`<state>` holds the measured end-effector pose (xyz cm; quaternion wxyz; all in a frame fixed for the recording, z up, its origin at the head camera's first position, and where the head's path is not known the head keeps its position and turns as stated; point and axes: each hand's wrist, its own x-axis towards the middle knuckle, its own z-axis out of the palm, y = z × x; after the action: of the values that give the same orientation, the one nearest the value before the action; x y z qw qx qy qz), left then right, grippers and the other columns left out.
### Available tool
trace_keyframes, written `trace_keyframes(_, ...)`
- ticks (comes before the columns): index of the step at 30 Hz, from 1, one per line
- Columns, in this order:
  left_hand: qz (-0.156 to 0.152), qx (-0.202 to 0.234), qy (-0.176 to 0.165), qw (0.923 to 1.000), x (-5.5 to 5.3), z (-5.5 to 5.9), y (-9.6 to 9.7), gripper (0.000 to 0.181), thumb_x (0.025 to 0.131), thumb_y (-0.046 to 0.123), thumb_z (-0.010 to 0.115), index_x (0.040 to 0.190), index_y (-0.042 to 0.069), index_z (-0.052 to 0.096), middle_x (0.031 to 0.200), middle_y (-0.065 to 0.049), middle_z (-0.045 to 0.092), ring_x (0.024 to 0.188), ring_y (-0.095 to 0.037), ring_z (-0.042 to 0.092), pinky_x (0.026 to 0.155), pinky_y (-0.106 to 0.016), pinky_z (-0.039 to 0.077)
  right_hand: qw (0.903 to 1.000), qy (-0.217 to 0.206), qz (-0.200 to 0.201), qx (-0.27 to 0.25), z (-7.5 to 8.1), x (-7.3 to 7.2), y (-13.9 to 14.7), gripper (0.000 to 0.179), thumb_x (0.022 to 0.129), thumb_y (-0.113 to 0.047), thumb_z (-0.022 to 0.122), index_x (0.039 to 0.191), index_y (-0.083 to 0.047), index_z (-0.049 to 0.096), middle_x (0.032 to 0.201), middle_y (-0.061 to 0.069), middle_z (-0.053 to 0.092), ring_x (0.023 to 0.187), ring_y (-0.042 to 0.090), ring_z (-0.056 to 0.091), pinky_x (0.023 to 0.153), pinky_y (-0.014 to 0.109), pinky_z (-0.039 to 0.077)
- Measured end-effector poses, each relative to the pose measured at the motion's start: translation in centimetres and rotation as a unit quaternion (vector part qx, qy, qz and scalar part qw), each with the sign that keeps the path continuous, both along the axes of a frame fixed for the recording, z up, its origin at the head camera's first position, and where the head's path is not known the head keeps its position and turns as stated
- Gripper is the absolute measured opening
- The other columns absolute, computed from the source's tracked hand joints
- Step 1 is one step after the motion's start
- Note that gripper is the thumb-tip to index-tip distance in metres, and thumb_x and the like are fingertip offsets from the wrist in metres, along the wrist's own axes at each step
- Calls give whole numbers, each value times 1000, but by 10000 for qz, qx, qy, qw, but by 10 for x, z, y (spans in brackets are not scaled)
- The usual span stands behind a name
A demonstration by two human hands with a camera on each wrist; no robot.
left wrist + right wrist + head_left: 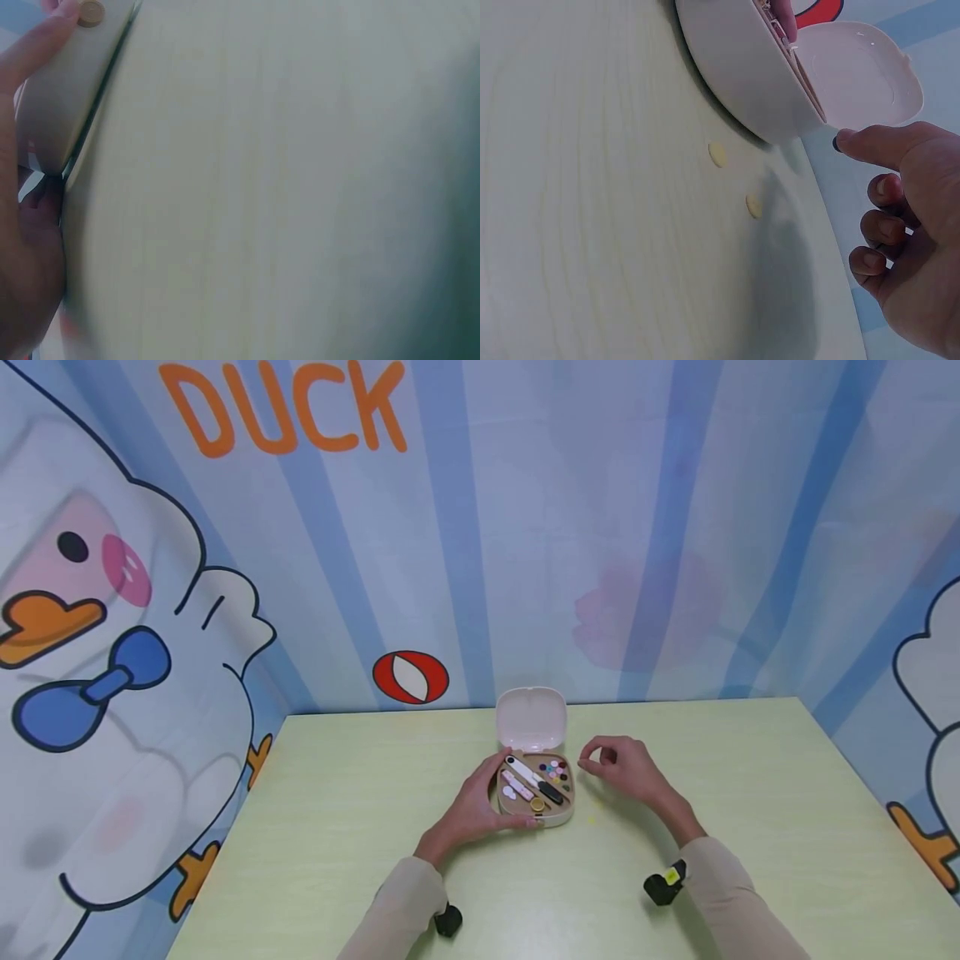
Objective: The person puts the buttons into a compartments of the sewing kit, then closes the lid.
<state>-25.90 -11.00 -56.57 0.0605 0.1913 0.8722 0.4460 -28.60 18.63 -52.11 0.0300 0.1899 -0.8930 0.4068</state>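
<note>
A small pale sewing box [557, 818] stands on the table with its lid [531, 718] raised at the back. My left hand [480, 797] grips the box from its left, thumb along the front and fingers at the back corner. Inside the box are a white-and-black tool [534, 779], a pink tool [516, 783], a round gold piece [537, 805] and several small coloured buttons [555, 769]. Just right of the box, clear of it, my right hand [624, 768] pinches a tiny dark piece [836, 144], perhaps a button; the fingertip hides most of it.
Two small yellow pieces [717, 154] lie on the table [360, 802] beside the box's right side. Behind the table hangs a printed curtain [517, 527] with a duck pattern. Each wrist carries a black camera [663, 887].
</note>
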Motion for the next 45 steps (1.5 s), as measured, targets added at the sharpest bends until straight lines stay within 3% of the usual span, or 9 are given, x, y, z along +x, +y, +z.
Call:
trace_keyframes(15,-14,99,20,9999,1,2,-3,120,71,62,90,166,27,25,166,2,33,151,-20,32,120,-53,32,9991,-388,8,-176,9,-3,-31,5,95,-15,77,97,-10,77,65,-2,49,60,16,45,53,25,33)
trace_keyframes(25,-26,95,37,9999,2,3,-3,118,73,60,89,166,27,24,166,3,33,151,-20,33,120,-53,34,9988,-398,264,-118,9,-8,-53,4,95,-12,77,96,-9,75,66,-2,53,60,14,47,52,24,36)
trace_keyframes(45,-9,160,-1,9999,4,4,-1,117,73,60,90,165,26,26,166,4,33,150,-19,33,120,-51,34,9983,-556,135,132,8,-12,-66,5,95,-13,77,92,-10,75,69,-2,56,62,14,51,52,25,40)
